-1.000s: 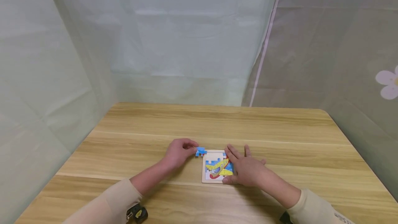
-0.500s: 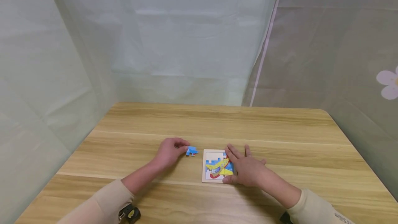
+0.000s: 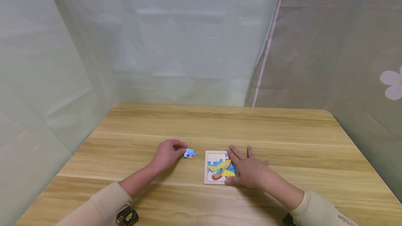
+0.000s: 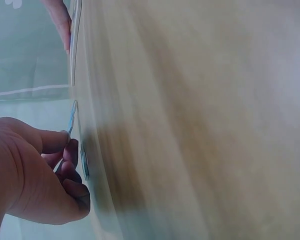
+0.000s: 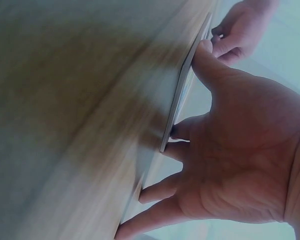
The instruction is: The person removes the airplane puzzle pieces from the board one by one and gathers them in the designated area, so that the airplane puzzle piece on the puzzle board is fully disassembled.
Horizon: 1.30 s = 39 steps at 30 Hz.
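Blue piece point(image 3: 189, 153) pinched left of the puzzle point(image 3: 216, 156)

The left hand point(image 3: 166, 155) clamps it between thumb and fingers, apart from the puzzle. The right hand point(image 3: 251, 172), fingers spread, touches the puzzle's right side on the table point(image 3: 188, 121).

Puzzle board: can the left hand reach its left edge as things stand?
Probably yes: the left hand pinches a blue piece, but nothing shows between it and the puzzle board; the right hand covers the opposite side.
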Motion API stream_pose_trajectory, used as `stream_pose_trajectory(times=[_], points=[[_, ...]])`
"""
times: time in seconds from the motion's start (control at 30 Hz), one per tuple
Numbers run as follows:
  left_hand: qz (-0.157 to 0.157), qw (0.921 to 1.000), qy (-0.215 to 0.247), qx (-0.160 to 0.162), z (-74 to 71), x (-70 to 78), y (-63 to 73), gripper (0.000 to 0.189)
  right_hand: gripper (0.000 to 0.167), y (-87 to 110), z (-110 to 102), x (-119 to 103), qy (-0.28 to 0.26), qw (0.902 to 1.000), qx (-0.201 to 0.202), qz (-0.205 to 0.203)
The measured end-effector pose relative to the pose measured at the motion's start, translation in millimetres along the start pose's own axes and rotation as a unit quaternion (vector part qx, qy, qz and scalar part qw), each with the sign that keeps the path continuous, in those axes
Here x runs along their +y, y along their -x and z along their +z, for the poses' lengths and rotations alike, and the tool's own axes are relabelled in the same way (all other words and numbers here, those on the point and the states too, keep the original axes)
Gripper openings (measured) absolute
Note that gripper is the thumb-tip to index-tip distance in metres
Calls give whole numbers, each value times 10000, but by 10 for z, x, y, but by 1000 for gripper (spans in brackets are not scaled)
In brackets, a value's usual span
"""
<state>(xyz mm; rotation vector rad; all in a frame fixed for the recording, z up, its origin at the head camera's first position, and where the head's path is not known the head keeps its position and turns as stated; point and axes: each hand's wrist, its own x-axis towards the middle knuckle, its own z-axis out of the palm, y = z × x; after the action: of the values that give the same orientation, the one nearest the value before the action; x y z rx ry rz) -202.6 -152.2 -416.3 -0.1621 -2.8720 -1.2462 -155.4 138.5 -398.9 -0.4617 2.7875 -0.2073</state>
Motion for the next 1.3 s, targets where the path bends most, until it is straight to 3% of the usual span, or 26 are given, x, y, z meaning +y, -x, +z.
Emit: stream_pose_trajectory(times=[0.33,0.7,0.93,1.3], points=[[-55,10000,-22,-48,-21,-19,2,7,109,-6,7,-1,-47,10000,46,29],[-70,9998,176,114,-5,28,4,6,115,20,9,-1,-129,9998,113,66],[227,9994,240,124,70,135,37,3,116,43,-9,6,-96,9996,45,251],[470,9980,361,-224,251,318,27,4,119,40,-10,16,-137,9992,-8,376]])
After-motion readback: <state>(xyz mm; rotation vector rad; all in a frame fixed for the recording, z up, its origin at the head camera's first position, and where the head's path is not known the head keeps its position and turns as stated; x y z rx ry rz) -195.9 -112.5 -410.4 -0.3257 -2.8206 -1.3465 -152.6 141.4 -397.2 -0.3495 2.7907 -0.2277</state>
